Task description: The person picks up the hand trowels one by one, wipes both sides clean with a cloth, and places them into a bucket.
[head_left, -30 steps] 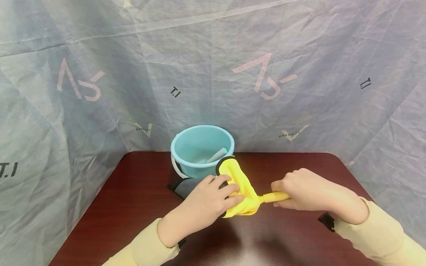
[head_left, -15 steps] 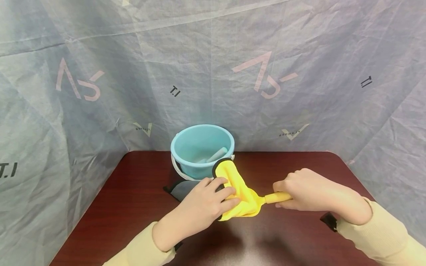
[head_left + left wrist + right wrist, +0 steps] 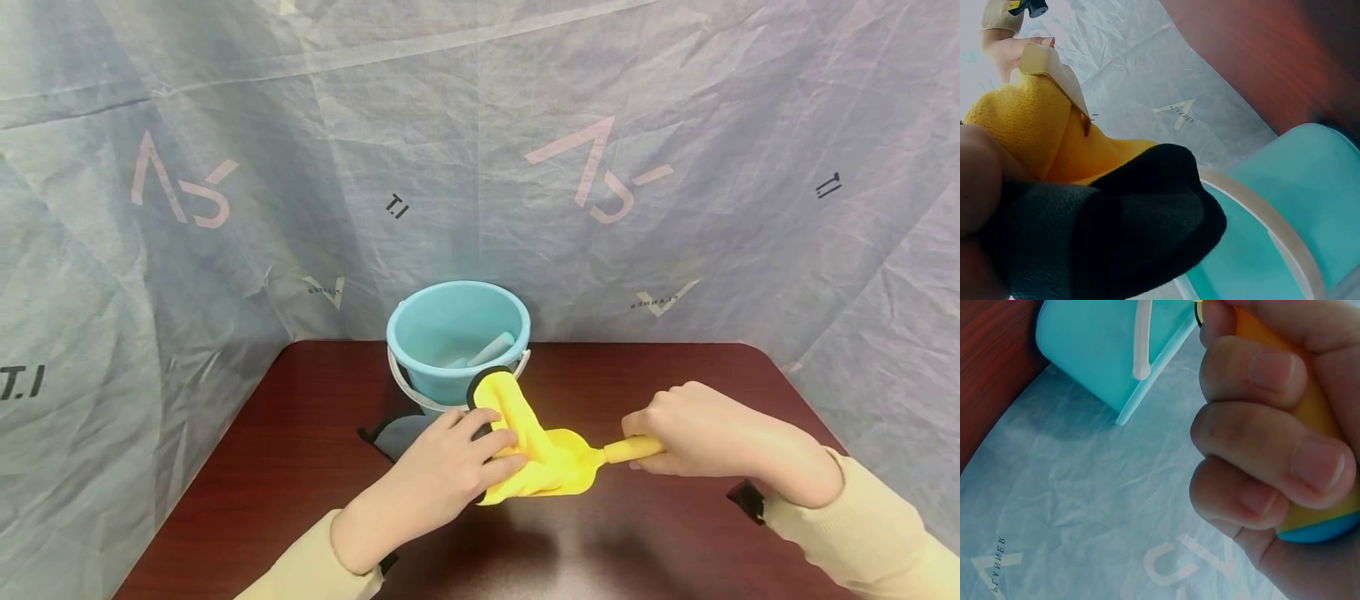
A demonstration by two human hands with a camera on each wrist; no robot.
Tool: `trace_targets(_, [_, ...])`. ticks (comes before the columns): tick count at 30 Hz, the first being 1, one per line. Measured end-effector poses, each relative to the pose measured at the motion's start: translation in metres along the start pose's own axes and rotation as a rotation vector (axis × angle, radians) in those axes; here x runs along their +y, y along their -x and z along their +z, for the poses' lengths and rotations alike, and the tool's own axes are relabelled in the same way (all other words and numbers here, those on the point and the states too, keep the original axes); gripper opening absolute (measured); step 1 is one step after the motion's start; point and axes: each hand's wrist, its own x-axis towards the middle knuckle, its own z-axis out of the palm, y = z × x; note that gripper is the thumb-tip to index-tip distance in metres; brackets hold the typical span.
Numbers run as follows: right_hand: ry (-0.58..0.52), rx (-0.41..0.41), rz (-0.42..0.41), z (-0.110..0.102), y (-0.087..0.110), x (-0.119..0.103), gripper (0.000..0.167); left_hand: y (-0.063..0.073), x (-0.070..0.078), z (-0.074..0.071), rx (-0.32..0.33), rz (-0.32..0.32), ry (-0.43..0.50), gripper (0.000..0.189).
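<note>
My right hand point(image 3: 697, 429) grips the yellow handle of a toy shovel point(image 3: 573, 457), its blade pointing left. In the right wrist view the fingers curl round the handle point(image 3: 1317, 406), which ends in a blue cap point(image 3: 1322, 529). A yellow cloth point(image 3: 510, 404) with a grey back and black edging lies folded over the shovel blade. My left hand point(image 3: 442, 467) holds this cloth against the blade; its thumb is hidden in the head view. Dark grey cloth point(image 3: 1135, 231) hangs toward the bucket in the left wrist view.
A light blue bucket point(image 3: 438, 385) with a white handle point(image 3: 403, 385) stands behind the hands near the table's back edge. Inside it lies a pale blue rod-like object point(image 3: 493, 347). The dark red table point(image 3: 615, 375) meets a grey printed curtain point(image 3: 480, 150).
The left hand and cloth have slid left and slightly toward the person, baring more of the shovel blade. The right hand has shifted a little to the right.
</note>
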Motion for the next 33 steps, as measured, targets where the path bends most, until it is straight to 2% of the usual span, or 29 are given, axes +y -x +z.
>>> trace_targets(7, [0.026,0.069,-0.005,0.0,0.005,0.0,0.036,0.009,-0.001,0.002,0.015,-0.009,0.015,0.029])
trace_targets(13, [0.027,0.083,0.012,0.001,0.01,0.002,0.037,0.017,-0.004,0.001,0.031,-0.023,-0.001,0.028])
trace_targets(18, [0.039,0.122,0.02,0.002,0.015,0.004,0.038,0.024,-0.004,0.001,0.062,-0.07,0.043,0.029])
trace_targets(23, [0.029,0.1,0.049,-0.001,0.017,0.005,0.039,0.028,-0.005,0.0,0.105,-0.11,0.069,0.037])
trace_targets(28, [0.027,0.138,0.025,0.002,0.019,0.008,0.04,0.033,-0.006,-0.004,0.084,-0.137,0.076,0.034])
trace_targets(32, [0.018,0.167,0.008,0.005,0.02,0.01,0.04,0.039,-0.007,-0.005,0.049,-0.161,0.089,0.049])
trace_targets(33, [0.013,0.168,0.008,0.006,0.021,0.01,0.04,0.04,-0.007,-0.004,0.05,-0.165,0.093,0.048])
